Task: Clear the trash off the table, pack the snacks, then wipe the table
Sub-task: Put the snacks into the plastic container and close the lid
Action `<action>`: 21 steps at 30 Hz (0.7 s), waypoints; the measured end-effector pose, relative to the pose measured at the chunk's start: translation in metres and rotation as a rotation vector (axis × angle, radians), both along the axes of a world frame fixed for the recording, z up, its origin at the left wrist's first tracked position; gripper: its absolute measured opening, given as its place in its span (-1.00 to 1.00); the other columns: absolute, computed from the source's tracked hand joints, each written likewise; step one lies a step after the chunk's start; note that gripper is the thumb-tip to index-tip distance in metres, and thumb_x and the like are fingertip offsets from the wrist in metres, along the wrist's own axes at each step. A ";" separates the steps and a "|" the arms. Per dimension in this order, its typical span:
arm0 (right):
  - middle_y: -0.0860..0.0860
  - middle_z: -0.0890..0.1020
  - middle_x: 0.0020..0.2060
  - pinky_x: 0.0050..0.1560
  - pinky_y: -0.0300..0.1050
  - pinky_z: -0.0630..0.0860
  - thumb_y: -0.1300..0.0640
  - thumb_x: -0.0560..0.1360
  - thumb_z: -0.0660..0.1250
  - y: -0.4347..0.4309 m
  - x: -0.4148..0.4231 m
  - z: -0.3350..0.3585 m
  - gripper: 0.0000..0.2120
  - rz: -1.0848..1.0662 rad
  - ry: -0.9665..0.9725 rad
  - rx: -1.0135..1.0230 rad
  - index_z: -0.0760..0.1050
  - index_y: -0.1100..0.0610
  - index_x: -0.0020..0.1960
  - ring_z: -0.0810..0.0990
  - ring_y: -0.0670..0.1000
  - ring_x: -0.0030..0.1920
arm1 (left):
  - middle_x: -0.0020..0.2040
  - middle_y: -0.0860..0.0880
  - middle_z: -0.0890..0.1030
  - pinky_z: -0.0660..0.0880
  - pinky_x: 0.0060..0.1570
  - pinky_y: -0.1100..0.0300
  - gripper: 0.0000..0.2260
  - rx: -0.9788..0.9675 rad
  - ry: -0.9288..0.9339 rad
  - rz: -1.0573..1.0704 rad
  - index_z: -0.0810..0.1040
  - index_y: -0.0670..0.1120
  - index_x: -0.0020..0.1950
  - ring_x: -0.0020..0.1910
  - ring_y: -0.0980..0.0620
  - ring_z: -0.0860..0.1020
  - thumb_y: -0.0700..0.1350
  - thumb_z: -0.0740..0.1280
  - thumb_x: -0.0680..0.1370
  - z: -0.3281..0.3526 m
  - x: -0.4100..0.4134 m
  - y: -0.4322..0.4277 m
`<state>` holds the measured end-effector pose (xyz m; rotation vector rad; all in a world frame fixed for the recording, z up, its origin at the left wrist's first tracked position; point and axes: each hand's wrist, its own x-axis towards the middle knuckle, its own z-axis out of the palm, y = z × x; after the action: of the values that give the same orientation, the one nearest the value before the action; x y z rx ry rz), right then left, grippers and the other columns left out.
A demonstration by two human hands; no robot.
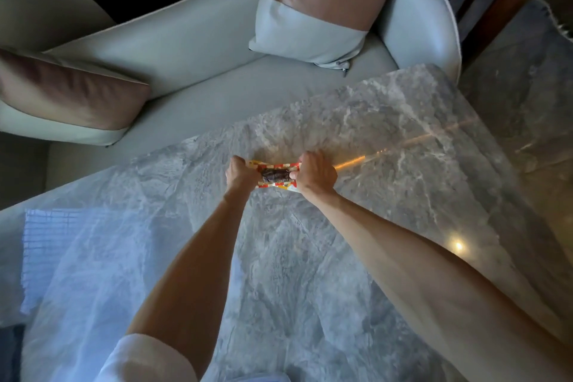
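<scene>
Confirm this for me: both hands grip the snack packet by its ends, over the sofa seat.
Wrong place: in the head view the left hand and right hand grip the snack packet by its ends over the grey marble table.

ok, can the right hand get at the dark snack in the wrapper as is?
Likely yes: the dark snack sits next to the right hand, nothing between. But that hand grips the wrapper, so it must let go first.
</scene>
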<state>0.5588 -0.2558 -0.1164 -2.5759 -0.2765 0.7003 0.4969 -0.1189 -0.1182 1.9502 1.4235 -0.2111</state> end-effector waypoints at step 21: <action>-0.04 0.59 -0.01 0.06 -0.19 0.45 0.36 0.33 0.43 -0.273 -0.162 0.002 -0.61 0.311 -0.238 0.130 0.62 0.05 0.09 0.55 0.02 0.01 | -0.02 -0.11 0.59 0.53 -0.14 -0.02 -0.74 0.251 -0.264 -0.694 0.62 -0.14 0.08 -0.12 -0.15 0.52 -0.37 0.37 0.44 0.012 -0.203 -0.267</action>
<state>0.3964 -0.5288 -0.1140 -2.5146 -0.7863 0.4585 0.2937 -0.3858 -0.1065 2.5143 0.5862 -0.0802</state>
